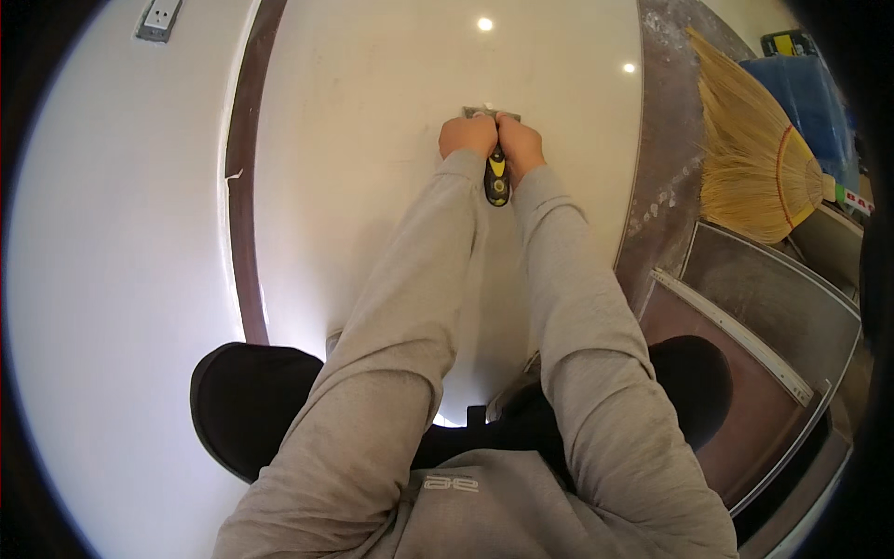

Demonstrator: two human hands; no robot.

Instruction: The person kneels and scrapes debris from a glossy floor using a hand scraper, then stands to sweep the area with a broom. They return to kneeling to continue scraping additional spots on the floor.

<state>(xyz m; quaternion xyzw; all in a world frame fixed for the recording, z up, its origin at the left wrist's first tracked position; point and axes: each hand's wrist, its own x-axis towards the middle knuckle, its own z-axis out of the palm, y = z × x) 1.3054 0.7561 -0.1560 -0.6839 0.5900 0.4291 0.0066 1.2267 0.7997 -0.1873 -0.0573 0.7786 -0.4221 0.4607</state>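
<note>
A scraper with a black and yellow handle (pixel 498 183) is held low over the glossy cream floor (pixel 372 102). Its flat metal blade (pixel 507 115) points away from me, and a small whitish bit shows by its far edge. My left hand (pixel 468 137) is closed about the blade end from the left. From the right, my right hand (pixel 521 143) closes on the same end, near the top of the handle. The handle's butt sticks out toward me between my wrists. My fingertips are mostly hidden, and I cannot tell whether the blade touches the floor.
A straw broom (pixel 750 140) leans at the right, with a blue plastic container (pixel 808 107) behind it. Framed panels (pixel 773 279) stand nearer. A dark brown strip (pixel 244 168) edges the floor along the white wall (pixel 121 233), which carries a socket (pixel 161 15).
</note>
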